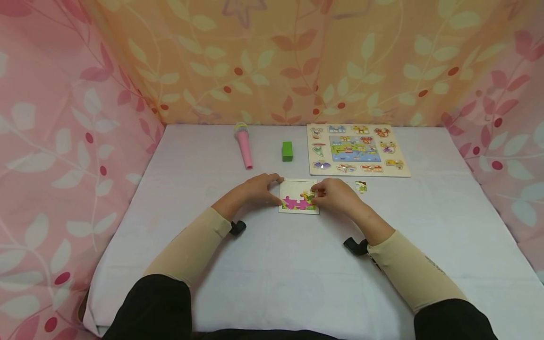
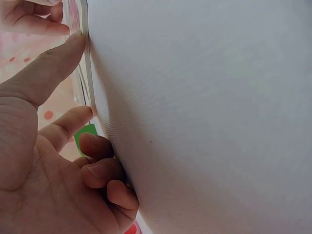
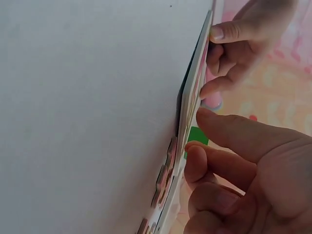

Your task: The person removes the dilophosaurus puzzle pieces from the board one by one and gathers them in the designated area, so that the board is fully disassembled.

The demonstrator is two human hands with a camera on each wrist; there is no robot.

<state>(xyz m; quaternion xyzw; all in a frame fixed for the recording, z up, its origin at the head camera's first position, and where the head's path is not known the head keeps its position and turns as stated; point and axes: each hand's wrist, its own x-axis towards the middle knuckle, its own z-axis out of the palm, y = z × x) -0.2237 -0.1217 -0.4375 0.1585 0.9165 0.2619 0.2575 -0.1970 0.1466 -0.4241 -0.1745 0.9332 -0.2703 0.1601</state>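
A small puzzle tray [image 1: 291, 187] lies in front of the person, with magenta puzzle pieces [image 1: 291, 204] along its near side. The left hand [image 1: 257, 189] touches the tray's left edge with thumb and index finger spread toward its corners. In the left wrist view those two fingers are fairly straight, the others curled. The right hand [image 1: 335, 193] has thumb and index finger about a yellow-green puzzle piece [image 1: 306, 195] at the tray's right side; its fingertips partly cover the piece. Beyond that hand lies a loose green-and-white puzzle piece [image 1: 361, 186].
A pink toy microphone [image 1: 244, 148] and a green block [image 1: 287, 151] lie behind the tray. The large picture puzzle board [image 1: 316, 172] lies at the back right. In the right wrist view, loose pieces [image 3: 159, 186] lie beside the tray. Patterned curtains [image 1: 272, 61] border the white table.
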